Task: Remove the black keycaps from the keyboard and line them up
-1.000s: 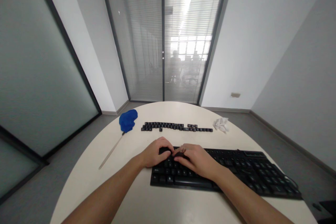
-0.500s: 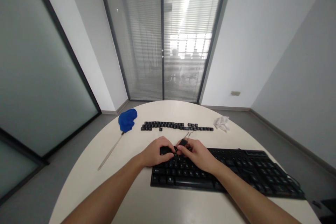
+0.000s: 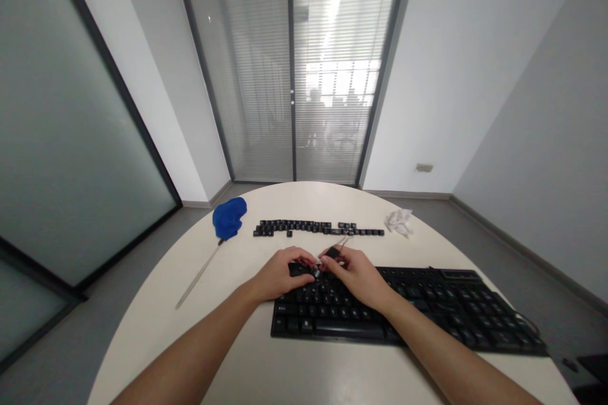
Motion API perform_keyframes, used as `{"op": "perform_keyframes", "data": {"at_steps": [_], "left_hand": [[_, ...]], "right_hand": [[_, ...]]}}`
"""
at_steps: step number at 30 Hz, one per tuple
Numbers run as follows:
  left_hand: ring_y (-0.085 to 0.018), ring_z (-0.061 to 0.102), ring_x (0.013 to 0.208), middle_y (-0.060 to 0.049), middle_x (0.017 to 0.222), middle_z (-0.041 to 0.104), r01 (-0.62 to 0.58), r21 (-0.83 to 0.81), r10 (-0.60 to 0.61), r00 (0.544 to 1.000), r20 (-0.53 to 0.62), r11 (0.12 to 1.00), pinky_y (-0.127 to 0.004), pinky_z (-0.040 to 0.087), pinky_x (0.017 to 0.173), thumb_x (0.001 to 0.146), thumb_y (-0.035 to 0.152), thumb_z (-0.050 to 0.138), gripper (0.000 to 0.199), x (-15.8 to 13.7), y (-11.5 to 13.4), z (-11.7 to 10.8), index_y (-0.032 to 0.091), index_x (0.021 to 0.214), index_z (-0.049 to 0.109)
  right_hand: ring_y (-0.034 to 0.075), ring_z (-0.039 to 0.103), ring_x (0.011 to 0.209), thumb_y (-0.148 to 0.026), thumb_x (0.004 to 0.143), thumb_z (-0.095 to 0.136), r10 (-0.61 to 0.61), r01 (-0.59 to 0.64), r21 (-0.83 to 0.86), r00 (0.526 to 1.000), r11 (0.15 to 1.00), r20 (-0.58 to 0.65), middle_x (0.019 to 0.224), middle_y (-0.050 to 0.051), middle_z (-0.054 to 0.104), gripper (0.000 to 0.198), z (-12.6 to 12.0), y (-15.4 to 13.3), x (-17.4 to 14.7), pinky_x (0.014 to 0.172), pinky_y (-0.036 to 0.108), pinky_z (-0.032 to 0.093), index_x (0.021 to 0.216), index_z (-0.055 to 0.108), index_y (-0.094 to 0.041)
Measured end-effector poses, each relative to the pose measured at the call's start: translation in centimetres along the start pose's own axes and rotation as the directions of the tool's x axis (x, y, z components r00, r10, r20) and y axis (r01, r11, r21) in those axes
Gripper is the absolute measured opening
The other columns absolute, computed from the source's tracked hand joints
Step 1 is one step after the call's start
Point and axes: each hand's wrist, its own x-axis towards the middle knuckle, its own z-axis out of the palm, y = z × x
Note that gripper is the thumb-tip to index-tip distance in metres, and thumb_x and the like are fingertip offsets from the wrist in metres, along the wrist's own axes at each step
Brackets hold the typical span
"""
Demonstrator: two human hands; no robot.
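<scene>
A black keyboard lies on the table under both hands. My left hand rests over its upper left part, thumb and fingers curled round a small black keycap at their tips. Whether that keycap sits on the board or is lifted is too small to tell. My right hand pinches a keycap puller, a black handle with thin wire loops pointing up and away. The fingertips of both hands nearly meet above the top left keys.
Loose black keycaps lie in rows beyond the keyboard on the round white table. A blue duster with a long pale stick is at the left. Crumpled white tissue lies at the right, near the table's edge.
The puller's handle has tilted slightly between my right fingers. My left fingertips have spread a little, and a keycap now shows between them. The view has shifted slightly.
</scene>
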Motion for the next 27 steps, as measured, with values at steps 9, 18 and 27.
{"op": "perform_keyframes", "data": {"at_steps": [9,18,27], "left_hand": [[-0.021,0.062,0.098,-0.005,0.103,0.071,-0.185,0.257,0.182,0.983,0.037,0.948,-0.034,0.048,0.091,0.085,0.028,0.069,0.02,0.4,0.5,-0.7,0.022,0.105,0.068],[-0.02,0.06,0.099,-0.005,0.105,0.067,-0.26,0.378,0.229,0.965,0.127,0.888,-0.033,0.047,0.09,0.091,0.029,0.062,0.016,0.6,1.1,-0.7,0.024,0.104,0.068],[-0.021,0.06,0.101,-0.007,0.105,0.067,-0.24,0.452,0.313,0.945,-0.094,0.859,-0.036,0.048,0.093,0.094,0.029,0.056,0.016,1.7,2.4,-2.5,0.022,0.103,0.067]], "right_hand": [[0.019,0.067,0.08,-0.048,0.094,0.054,0.016,-0.016,0.101,1.0,0.995,0.003,0.085,0.005,0.073,0.034,0.0,0.8,0.0,0.073,0.029,0.05,0.103,0.067,-0.018],[0.019,0.069,0.081,-0.049,0.093,0.056,0.059,-0.055,0.151,0.998,0.987,-0.02,0.085,0.004,0.073,0.042,0.0,0.9,0.0,0.069,0.029,0.051,0.12,0.061,-0.017],[0.02,0.069,0.084,-0.049,0.093,0.055,0.097,-0.086,0.166,0.994,0.982,-0.057,0.086,0.005,0.073,0.039,0.1,1.0,0.2,0.067,0.029,0.052,0.117,0.061,-0.018]]}}
